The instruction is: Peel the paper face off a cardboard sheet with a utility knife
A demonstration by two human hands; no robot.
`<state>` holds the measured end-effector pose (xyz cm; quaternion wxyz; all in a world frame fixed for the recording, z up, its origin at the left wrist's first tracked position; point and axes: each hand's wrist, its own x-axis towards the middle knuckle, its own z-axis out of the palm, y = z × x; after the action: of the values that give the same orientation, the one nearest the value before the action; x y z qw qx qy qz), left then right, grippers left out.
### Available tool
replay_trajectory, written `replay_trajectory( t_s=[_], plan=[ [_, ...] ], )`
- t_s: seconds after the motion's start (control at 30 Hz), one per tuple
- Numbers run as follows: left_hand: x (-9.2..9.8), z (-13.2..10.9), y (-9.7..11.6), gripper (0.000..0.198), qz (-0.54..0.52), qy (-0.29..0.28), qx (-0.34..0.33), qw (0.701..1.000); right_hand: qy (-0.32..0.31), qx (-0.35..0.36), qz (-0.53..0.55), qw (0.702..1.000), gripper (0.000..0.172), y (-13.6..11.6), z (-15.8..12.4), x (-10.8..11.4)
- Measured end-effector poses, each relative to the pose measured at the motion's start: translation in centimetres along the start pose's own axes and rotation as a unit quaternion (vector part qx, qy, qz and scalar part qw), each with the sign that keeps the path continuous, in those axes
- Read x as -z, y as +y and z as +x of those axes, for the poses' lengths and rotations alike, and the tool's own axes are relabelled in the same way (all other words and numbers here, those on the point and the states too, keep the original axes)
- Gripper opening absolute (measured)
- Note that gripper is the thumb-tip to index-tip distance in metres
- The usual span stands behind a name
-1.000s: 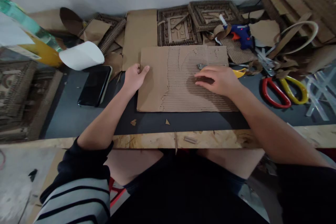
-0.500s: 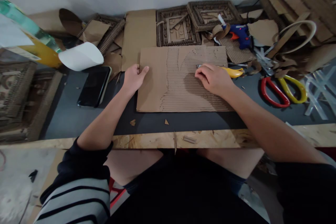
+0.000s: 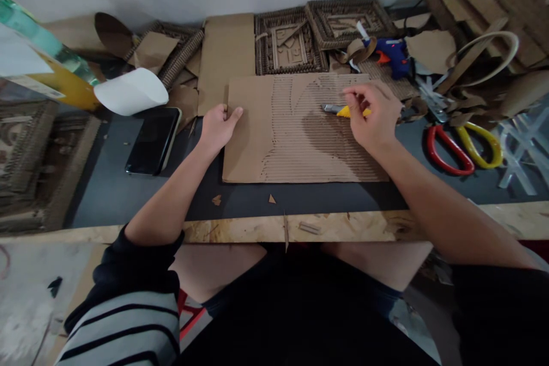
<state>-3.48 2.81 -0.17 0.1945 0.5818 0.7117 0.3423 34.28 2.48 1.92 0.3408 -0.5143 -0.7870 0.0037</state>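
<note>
A brown corrugated cardboard sheet (image 3: pixel 291 137) lies flat on the dark mat (image 3: pixel 128 194), its top paper peeled away over the middle and right. My left hand (image 3: pixel 218 126) grips the sheet's left edge, thumb on top. My right hand (image 3: pixel 372 115) is raised just above the sheet's upper right part, fingers closed on a yellow utility knife (image 3: pixel 338 109) whose metal blade end points left.
A black phone (image 3: pixel 153 138) lies left of the sheet, beside a white paper roll (image 3: pixel 131 91). Red and yellow scissors (image 3: pixel 463 148) lie to the right. A blue glue gun (image 3: pixel 392 52), cardboard frames (image 3: pixel 287 40) and scraps crowd the back. The wooden table edge (image 3: pixel 257 229) runs in front.
My right hand went from lying flat on the sheet to closing on the yellow knife and lifting it slightly to the upper right. The left hand stayed put.
</note>
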Motion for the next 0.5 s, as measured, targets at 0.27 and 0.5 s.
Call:
replay_trajectory(
  t_s=[0.27,0.5],
  plan=[
    [-0.2,0.0,-0.2,0.023,0.0,0.006,-0.005,1.0,-0.151,0.091,-0.046,0.983,0.031,-0.7,0.5,0.4],
    [0.3,-0.3,0.7,0.029,0.011,-0.015,0.007,1.0,0.028,-0.022,-0.07,0.997,0.035,0.0,0.1,0.0]
  ],
)
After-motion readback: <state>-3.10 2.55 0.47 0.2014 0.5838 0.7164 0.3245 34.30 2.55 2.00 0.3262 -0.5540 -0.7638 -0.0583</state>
